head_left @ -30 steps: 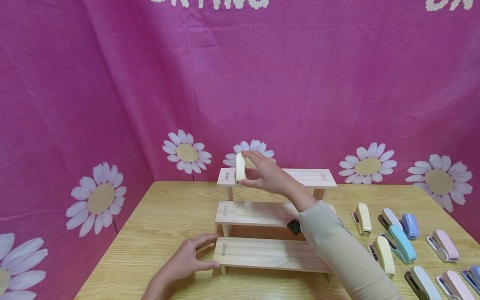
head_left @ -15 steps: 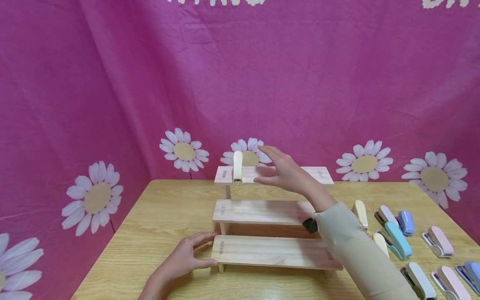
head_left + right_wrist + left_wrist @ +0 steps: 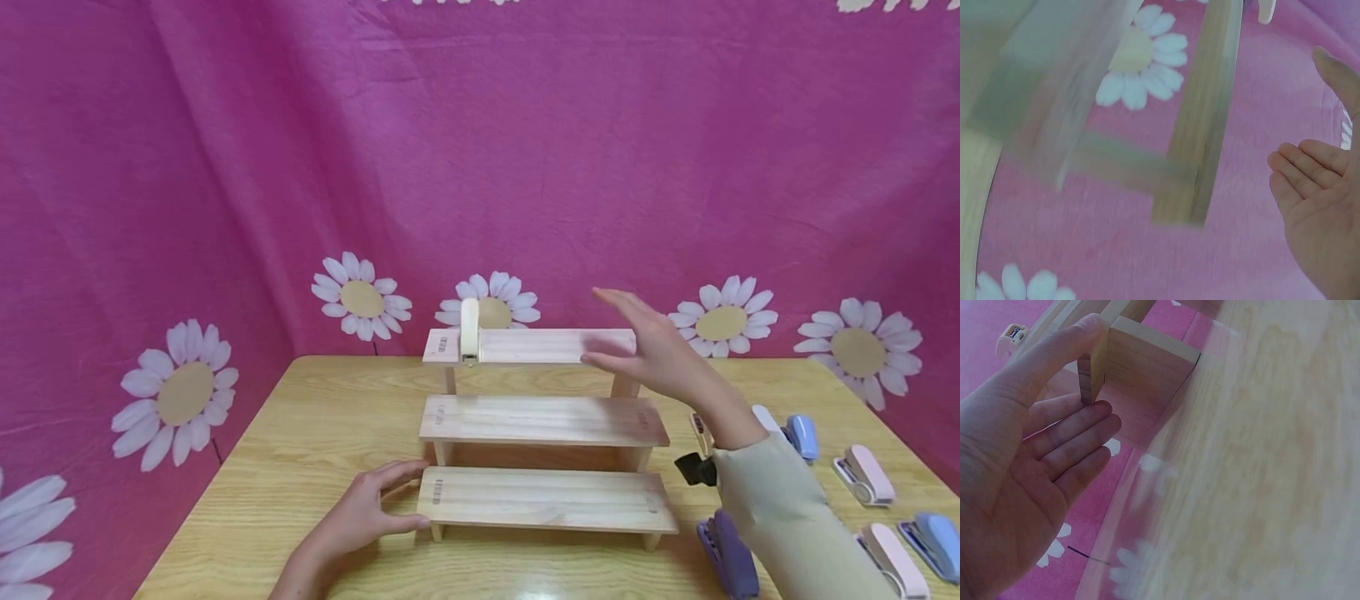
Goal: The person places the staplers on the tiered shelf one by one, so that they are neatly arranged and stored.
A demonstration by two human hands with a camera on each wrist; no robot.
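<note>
A three-tier wooden display stand (image 3: 540, 498) stands on the table, one board higher behind another. On the left part of its top board sits a cream stapler (image 3: 469, 332), seen as a small pale shape in the left wrist view. My left hand (image 3: 367, 512) holds the left end of the lowest board, thumb at the front corner and fingers at the back one; the left wrist view shows the board end (image 3: 1087, 378) between them. Off the right end of the top board hovers my right hand (image 3: 660, 346), fingers extended and holding nothing.
Several staplers lie on the table at the right: a purple one (image 3: 727, 554), pink ones (image 3: 866, 475) and blue ones (image 3: 933, 542). My right sleeve (image 3: 795, 517) hides some of them. A pink daisy-print cloth (image 3: 562, 167) hangs behind the table.
My right hand has let go of the cream stapler on the top board and moved right, away from it. The left hand stays at the lowest board's end. The head view has shifted slightly.
</note>
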